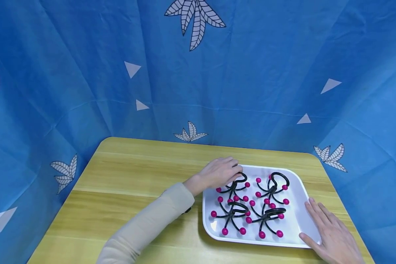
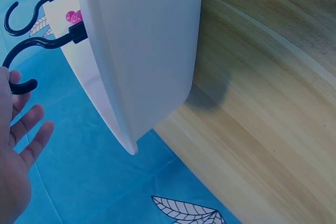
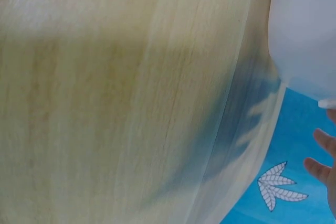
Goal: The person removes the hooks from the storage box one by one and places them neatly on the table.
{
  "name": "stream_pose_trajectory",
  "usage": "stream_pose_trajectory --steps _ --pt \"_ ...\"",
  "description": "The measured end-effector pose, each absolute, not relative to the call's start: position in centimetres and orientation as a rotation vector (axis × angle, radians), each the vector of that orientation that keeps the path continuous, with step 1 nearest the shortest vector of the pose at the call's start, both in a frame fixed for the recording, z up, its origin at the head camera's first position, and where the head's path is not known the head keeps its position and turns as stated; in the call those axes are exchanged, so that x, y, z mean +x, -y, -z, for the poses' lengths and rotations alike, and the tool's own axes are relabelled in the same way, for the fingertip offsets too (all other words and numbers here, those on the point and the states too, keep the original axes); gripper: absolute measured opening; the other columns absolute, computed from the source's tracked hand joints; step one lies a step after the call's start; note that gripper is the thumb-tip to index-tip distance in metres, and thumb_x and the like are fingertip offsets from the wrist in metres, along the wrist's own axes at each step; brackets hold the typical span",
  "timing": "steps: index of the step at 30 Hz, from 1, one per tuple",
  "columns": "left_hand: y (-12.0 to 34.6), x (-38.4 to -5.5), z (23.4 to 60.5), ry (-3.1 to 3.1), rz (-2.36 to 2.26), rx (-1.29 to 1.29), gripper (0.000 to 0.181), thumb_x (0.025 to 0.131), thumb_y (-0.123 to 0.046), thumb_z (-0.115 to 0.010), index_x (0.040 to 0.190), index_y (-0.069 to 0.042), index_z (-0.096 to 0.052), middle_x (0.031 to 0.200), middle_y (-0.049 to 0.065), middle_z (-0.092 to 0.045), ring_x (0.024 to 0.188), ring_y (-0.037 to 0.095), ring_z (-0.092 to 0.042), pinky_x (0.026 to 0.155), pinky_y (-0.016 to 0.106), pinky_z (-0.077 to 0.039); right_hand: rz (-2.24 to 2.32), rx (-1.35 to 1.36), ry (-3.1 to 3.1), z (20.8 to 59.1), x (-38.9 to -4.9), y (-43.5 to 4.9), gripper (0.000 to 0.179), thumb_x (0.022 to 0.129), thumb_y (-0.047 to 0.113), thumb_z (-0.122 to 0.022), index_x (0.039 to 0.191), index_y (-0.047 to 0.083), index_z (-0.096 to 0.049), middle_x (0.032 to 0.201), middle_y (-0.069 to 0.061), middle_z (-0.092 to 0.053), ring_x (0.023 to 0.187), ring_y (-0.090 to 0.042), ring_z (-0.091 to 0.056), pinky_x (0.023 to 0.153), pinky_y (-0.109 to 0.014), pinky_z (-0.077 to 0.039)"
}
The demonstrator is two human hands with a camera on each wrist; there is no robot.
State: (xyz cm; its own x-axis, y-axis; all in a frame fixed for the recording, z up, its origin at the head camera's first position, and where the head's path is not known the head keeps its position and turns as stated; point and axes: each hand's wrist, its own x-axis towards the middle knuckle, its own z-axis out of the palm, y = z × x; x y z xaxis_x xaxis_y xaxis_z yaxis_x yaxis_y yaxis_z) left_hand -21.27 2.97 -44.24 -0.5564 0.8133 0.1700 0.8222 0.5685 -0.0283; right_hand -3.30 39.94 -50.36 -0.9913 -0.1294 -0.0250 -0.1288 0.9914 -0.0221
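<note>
A white rectangular tray (image 1: 298,198) holds several black hooks, each with thin curved arms tipped by pink balls. At the tray's far left corner, my left hand (image 1: 219,172) pinches the curved top of one ball-tipped hook (image 1: 233,187). In the left wrist view, that hook's bend (image 2: 39,40) meets the thumb side of the hand, while the other fingers (image 2: 35,142) stay loosely spread. My right hand (image 1: 334,234) rests open along the tray's right edge, fingers fairly straight and thumb near the front rim.
Three other ball-tipped hooks stand in the tray: one far right (image 1: 272,189), one near left (image 1: 231,213) and one near right (image 1: 265,217). Beneath is a wooden table (image 1: 128,172). A blue patterned cloth (image 1: 257,73) hangs behind and beside it.
</note>
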Motion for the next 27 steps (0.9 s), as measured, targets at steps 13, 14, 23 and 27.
stream_pose_trajectory --steps 13,14,23,27 --pt "-2.6 -21.3 44.1 2.604 0.091 -1.344 0.026 0.111 -0.039 -0.052 0.125 -0.025 -0.070 0.120 -0.007 -0.071 0.107 0.009 -0.064 0.088 0.021 -0.056 0.074 -0.218 -3.160 50.7 -3.0 -40.0 0.107 0.092 0.071 -0.064 0.169 0.012 -0.020 0.176 -0.017 -0.021 0.149 -0.047 -0.032 0.114 -0.074 -0.033" --pt "-2.5 -21.2 44.0 2.598 0.086 -1.341 0.026 0.111 -0.039 -0.052 0.125 -0.025 -0.070 0.120 -0.007 -0.072 0.107 0.009 -0.065 0.088 0.021 -0.056 0.072 -0.217 -3.163 50.8 -2.9 -40.0 0.107 0.092 0.071 -0.065 0.169 0.012 -0.021 0.176 -0.017 -0.022 0.148 -0.047 -0.033 0.113 -0.074 -0.033" --pt "-2.2 -21.2 43.2 2.530 0.151 -1.325 0.024 0.109 -0.039 -0.057 0.122 -0.025 -0.072 0.110 -0.006 -0.071 0.096 0.009 -0.063 0.078 0.019 -0.054 0.056 -0.227 -3.161 50.6 -2.9 -39.9 0.105 0.092 0.070 -0.064 0.169 0.012 -0.022 0.176 -0.016 -0.022 0.147 -0.047 -0.035 0.112 -0.076 -0.036" --pt "-2.0 -21.2 42.6 2.521 0.183 -1.320 0.024 0.109 -0.038 -0.057 0.122 -0.025 -0.073 0.110 -0.006 -0.072 0.096 0.010 -0.063 0.081 0.020 -0.055 0.059 -0.243 -3.181 50.7 -2.9 -40.0 0.104 0.092 0.069 -0.065 0.169 0.013 -0.022 0.177 -0.014 -0.021 0.148 -0.046 -0.035 0.112 -0.074 -0.037"
